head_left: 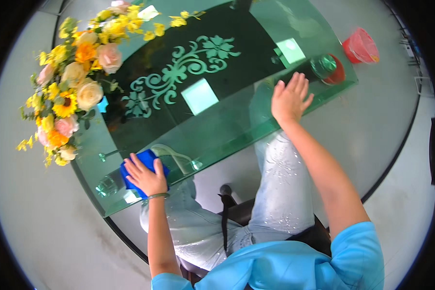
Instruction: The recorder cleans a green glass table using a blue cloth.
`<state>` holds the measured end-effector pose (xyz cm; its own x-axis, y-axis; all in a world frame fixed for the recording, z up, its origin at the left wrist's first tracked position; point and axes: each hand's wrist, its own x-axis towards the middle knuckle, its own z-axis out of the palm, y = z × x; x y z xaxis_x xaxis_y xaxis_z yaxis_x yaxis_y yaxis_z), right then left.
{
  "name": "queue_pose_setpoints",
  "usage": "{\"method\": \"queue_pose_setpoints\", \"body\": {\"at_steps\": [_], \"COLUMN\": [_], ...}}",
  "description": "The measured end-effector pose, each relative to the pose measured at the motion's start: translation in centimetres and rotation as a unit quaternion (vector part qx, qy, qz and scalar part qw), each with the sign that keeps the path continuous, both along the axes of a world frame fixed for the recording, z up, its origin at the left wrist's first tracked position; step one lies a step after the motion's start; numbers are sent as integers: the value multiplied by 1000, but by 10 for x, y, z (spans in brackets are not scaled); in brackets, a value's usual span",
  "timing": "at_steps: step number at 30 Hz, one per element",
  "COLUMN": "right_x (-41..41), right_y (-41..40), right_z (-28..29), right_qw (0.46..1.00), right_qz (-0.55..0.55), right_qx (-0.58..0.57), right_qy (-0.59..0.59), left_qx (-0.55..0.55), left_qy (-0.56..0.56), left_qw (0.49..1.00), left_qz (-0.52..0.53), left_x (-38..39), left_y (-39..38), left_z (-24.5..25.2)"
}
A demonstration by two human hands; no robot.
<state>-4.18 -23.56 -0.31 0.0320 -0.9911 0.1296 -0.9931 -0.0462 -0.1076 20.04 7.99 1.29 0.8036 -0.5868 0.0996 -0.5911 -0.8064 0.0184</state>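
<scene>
My left hand [145, 177] lies flat on a folded blue cloth [145, 158], fingers spread, near the left front corner of a glass-topped table [235, 125]. The cloth rests on the glass and sticks out around the fingers. A bangle [158, 195] circles my left wrist. Further right, my right hand [291, 98] is over the glass near the front edge, palm down and holding nothing. Pale green floral scrollwork [175, 74] stands out against a dark panel [235, 72] in the table.
Artificial-looking yellow, orange, pink and cream flowers [72, 87] stand at the table's left. A red bucket [360, 47] is beyond the right end. Bright square reflections [200, 96] show in the glass. My legs [282, 181] in pale jeans reach the front edge [224, 157].
</scene>
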Motion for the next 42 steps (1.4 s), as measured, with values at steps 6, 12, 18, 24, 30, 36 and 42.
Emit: {"method": "queue_pose_setpoints", "body": {"at_steps": [6, 12, 18, 24, 30, 36, 42], "right_x": [-15, -13, -7, -7, -9, -8, -7], "right_y": [1, 1, 1, 2, 3, 4, 2], "right_z": [0, 5, 5, 9, 9, 9, 5], "right_qw": [1000, 999, 999, 999, 999, 999, 999], "right_qz": [-13, -3, 0, 0, 6, 5, -2], "right_qx": [3, 23, 34, 44, 46, 35, 30], "right_qy": [23, 24, 21, 18, 9, 11, 10], "left_qx": [19, 2, 6, 21, 9, -40, -42], "left_qy": [60, 22, 34, 88, 83, 73, 110], "left_qw": [998, 959, 991, 990, 977, 974, 946], "left_qz": [21, 282, 132, -110, -195, -212, -301], "left_x": [63, 100, 32, -48, -39, -59, -75], "left_y": [80, 108, 28, -75, -160, -239, -203], "left_z": [3, -7, -3, 14, 11, 4, 11]}}
